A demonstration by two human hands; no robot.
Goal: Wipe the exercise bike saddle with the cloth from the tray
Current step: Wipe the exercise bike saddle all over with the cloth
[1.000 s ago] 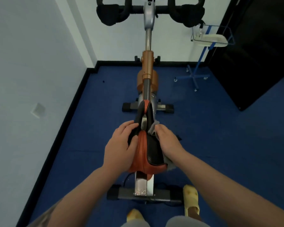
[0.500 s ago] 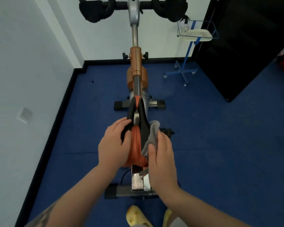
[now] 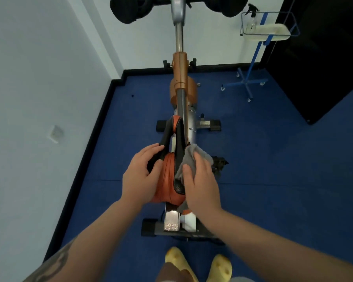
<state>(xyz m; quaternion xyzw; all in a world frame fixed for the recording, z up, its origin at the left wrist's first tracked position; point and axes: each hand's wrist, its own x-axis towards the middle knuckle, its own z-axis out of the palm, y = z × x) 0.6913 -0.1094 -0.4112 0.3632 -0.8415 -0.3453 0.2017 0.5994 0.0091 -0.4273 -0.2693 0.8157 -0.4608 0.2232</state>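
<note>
The orange and black saddle (image 3: pixel 168 176) of the exercise bike sits in the middle of the view, nose pointing away from me. My left hand (image 3: pixel 140 176) grips its left side, fingers curled over the black edge. My right hand (image 3: pixel 201 184) presses a grey cloth (image 3: pixel 190 156) flat against the saddle's right side. The cloth bunches out past my fingertips, and a corner of it hangs below the rear of the saddle. The white tray (image 3: pixel 272 32) sits in a blue wire stand at the far right, by the wall.
The bike's orange frame (image 3: pixel 180 82) and black handlebars (image 3: pixel 130 9) run away from me toward the white wall. A spray bottle (image 3: pixel 252 16) stands in the tray stand. A black panel (image 3: pixel 324 58) fills the right. Blue carpet covers the floor; my yellow slippers (image 3: pixel 199 265) are below.
My right hand has slid with the cloth from the saddle's front right back along its right side. My left hand has kept its grip. The view has shifted slightly.
</note>
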